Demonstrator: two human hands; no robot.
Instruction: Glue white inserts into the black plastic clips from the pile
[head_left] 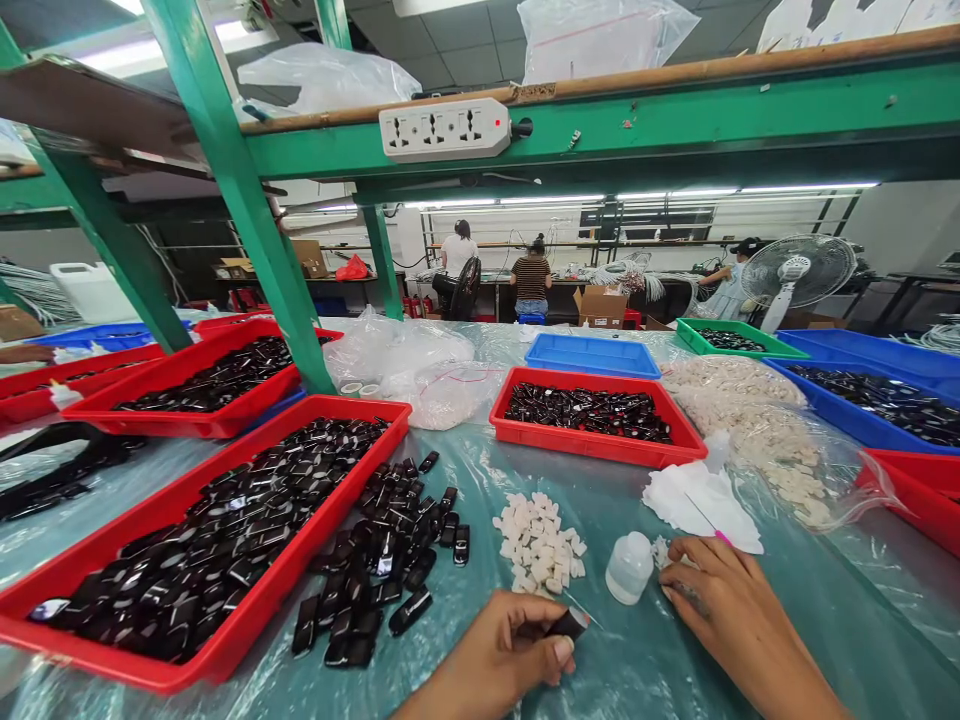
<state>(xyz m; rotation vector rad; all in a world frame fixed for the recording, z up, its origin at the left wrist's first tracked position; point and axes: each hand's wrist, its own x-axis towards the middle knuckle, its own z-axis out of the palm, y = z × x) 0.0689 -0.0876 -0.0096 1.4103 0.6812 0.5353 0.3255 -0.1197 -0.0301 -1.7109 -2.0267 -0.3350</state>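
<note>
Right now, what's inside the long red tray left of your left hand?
The long red tray holds a loose heap of small glossy black pieces, spread from end to end. They cover nearly all of its floor, so anything beneath them cannot be seen.

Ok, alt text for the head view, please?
A person's left hand pinches a small glossy black plastic piece over a plastic-sheeted table, while the right hand rests beside a small white plastic bottle. A heap of little white blocks and a long red plastic tray of black pieces lie ahead.
</note>
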